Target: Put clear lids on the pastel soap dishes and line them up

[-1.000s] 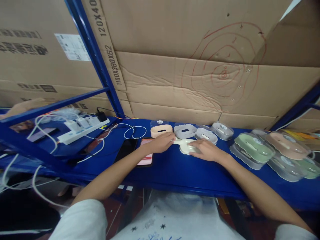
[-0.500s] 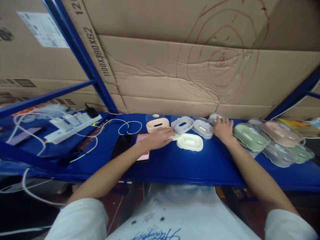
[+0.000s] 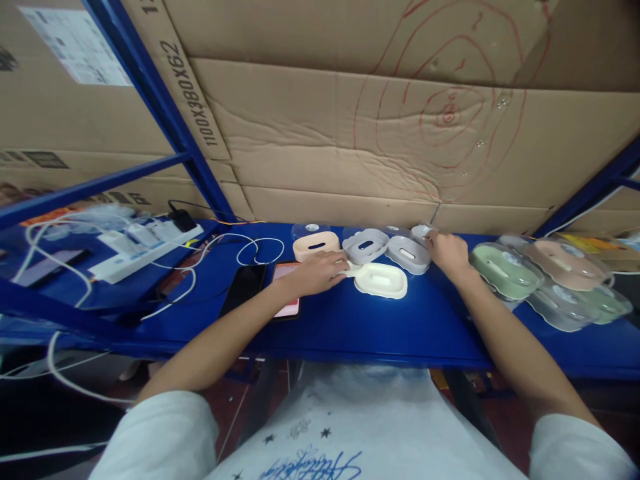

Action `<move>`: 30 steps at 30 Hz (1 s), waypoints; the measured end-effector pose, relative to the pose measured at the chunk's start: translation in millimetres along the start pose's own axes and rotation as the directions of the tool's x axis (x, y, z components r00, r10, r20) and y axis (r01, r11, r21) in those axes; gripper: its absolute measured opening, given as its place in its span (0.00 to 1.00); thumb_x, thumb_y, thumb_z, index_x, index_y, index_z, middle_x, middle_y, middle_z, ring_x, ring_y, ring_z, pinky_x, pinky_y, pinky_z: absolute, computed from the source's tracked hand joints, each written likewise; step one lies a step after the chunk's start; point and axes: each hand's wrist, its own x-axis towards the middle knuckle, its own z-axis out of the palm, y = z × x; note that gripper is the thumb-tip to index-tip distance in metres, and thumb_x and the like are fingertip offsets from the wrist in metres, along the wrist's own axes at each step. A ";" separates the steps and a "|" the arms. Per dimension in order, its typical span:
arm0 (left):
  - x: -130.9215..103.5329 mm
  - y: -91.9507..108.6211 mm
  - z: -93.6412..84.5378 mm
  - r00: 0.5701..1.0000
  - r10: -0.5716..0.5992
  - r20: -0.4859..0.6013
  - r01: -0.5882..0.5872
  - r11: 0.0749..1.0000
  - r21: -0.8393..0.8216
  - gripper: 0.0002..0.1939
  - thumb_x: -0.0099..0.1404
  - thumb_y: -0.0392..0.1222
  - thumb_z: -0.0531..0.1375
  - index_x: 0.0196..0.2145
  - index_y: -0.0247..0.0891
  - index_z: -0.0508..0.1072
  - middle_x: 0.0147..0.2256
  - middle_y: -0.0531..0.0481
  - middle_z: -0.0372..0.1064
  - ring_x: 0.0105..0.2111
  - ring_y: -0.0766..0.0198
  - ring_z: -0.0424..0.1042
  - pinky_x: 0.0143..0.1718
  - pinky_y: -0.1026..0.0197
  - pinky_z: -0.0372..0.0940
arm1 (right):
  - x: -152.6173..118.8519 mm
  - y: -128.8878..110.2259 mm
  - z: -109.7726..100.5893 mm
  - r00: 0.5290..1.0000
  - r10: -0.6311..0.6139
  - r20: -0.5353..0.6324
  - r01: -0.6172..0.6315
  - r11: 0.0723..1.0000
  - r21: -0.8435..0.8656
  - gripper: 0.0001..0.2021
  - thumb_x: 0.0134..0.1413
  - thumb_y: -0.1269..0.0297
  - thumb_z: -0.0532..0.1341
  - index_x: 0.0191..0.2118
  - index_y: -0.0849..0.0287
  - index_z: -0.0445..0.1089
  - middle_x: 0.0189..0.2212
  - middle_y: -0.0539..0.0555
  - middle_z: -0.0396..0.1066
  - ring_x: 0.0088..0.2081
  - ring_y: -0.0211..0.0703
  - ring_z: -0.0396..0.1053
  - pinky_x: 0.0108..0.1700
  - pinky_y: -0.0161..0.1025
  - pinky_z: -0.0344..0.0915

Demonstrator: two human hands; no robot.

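My left hand (image 3: 323,272) lies low over the table, its fingers closed on a flat cream piece (image 3: 351,271) that is mostly hidden under them. Against that piece rests a cream oval dish (image 3: 381,281), like a soap dish. My right hand (image 3: 449,255) has its fingertips closed at the edge of a clear plastic lid (image 3: 421,231) with a round sticker, behind a grey-lilac oval dish (image 3: 409,255). Another grey dish (image 3: 365,247) with a slot stands left of it. A peach dish (image 3: 317,246) is just behind my left hand.
Green lidded dishes (image 3: 506,270), a pink one (image 3: 569,264) and others are piled at the right. Two phones, one black (image 3: 243,291), one lit (image 3: 287,308), lie left. A power strip (image 3: 145,253) with white cables sits farther left. Cardboard (image 3: 310,153) stands behind.
My right hand's fingers, spread over the lid's area before, have drawn together at its edge. My left hand and the cream dish stay in place. The view has tilted slightly.
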 end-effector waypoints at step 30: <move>-1.1 -3.3 3.2 1.000 0.007 -0.029 -0.008 0.999 -0.044 0.12 0.78 0.41 0.58 0.53 0.37 0.77 0.57 0.38 0.73 0.57 0.49 0.74 0.59 0.46 0.70 | 0.4 -4.1 -5.1 0.942 0.037 0.333 -0.059 0.997 0.058 0.25 0.74 0.52 0.48 0.62 0.55 0.76 0.57 0.65 0.78 0.58 0.63 0.77 0.56 0.53 0.72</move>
